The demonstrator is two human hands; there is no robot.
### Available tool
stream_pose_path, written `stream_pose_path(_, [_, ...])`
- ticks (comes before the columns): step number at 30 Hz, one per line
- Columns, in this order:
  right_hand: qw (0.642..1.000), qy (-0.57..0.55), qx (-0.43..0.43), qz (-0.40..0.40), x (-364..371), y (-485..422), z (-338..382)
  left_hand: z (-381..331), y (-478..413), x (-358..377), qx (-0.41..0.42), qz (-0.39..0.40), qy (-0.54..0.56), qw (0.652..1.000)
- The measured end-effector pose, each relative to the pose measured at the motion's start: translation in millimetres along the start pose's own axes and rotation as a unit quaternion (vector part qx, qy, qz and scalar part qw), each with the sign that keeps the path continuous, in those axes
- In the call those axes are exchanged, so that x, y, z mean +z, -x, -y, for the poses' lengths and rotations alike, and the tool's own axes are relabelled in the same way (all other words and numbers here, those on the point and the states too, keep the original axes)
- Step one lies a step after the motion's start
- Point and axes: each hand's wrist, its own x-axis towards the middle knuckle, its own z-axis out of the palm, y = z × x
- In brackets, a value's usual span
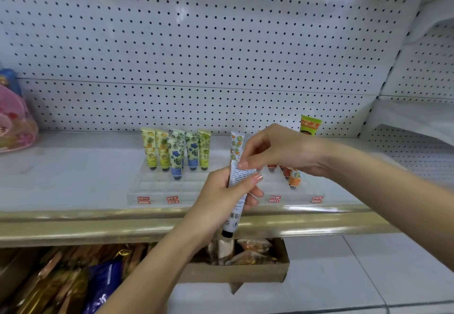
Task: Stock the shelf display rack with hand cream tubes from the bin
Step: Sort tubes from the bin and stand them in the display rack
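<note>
The left hand [221, 195] grips a hand cream tube [237, 190] round its middle, thumb across the printed back and fingers curled behind, with the black cap pointing down. The right hand [277, 151] reaches in from the right, fingers curled, and pinches the tube's upper end with its fingertips. The tube hangs in front of the shelf [98, 222] edge, near the middle of the clear display rack [172, 190] and not yet in any slot. An orange-print tube [237, 145] rises just behind the fingertips; I cannot tell whether it stands in the rack or is a second one in hand.

On the rack's far left, two yellow tubes [154, 150], three blue-flowered tubes [184, 154] and a green tube [204, 150] stand cap down. To the right, partly hidden by the right hand, are a few orange tubes [294, 177]. A green-and-orange tube [310, 124] shows above that wrist. The near rows above the red price labels [172, 200] look empty.

Below the shelf, the cardboard bin [233, 274] holds more wrapped stock, so I judge the job to be in its early part: roughly a dozen tubes placed, most slots unfilled, and the tube in hand the next to go in.
</note>
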Motion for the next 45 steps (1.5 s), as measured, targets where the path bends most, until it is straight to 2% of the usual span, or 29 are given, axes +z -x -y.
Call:
stream_pose_path(2, [1.0, -0.011, -0.003, -0.002, 0, 6, 2, -1, 6, -1, -0.02, 0.02, 0.008, 1.0])
stream_pose_path(7, [0.998, -0.058, -0.011, -0.012, -9, 19, -1, 5, 21, -10, -0.086, 0.135, 0.029, 0.987])
stream_pose_path(10, [0.995, -0.092, -0.013, -0.021, -11, 26, -4, 8, 24, -10, -0.096, 0.16, 0.074, 0.98])
stream_pose_path(15, [0.992, -0.116, -0.013, -0.052, -12, 36, -11, 5, 26, 0, -0.092, 0.141, 0.139, 0.976])
stream_pose_path(22, [0.993, -0.092, -0.008, -0.071, -11, 53, -18, 7, 22, 16, -0.031, 0.042, 0.047, 0.998])
stream_pose_path(25, [0.995, -0.071, 0.015, -0.067, -10, 58, -20, 8, 20, 24, -0.02, 0.03, 0.01, 0.999])
stream_pose_path(30, [0.996, -0.034, 0.046, -0.075, -23, 65, -26, 14, 17, 33, -0.019, 0.028, 0.034, 0.999])
stream_pose_path(38, [0.994, 0.051, 0.056, -0.083, -38, 71, -43, 18, 10, 46, 0.025, 0.045, -0.103, 0.993])
stream_pose_path(41, [0.99, 0.069, 0.047, -0.11, -48, 70, -48, 24, 2, 44, 0.055, 0.024, -0.173, 0.983])
stream_pose_path(43, [0.984, 0.092, 0.044, -0.145, -57, 68, -55, 30, -2, 36, 0.088, -0.006, -0.296, 0.951])
stream_pose_path(45, [0.973, 0.135, 0.046, -0.183, -64, 65, -66, 36, -4, 26, 0.103, -0.016, -0.434, 0.895])
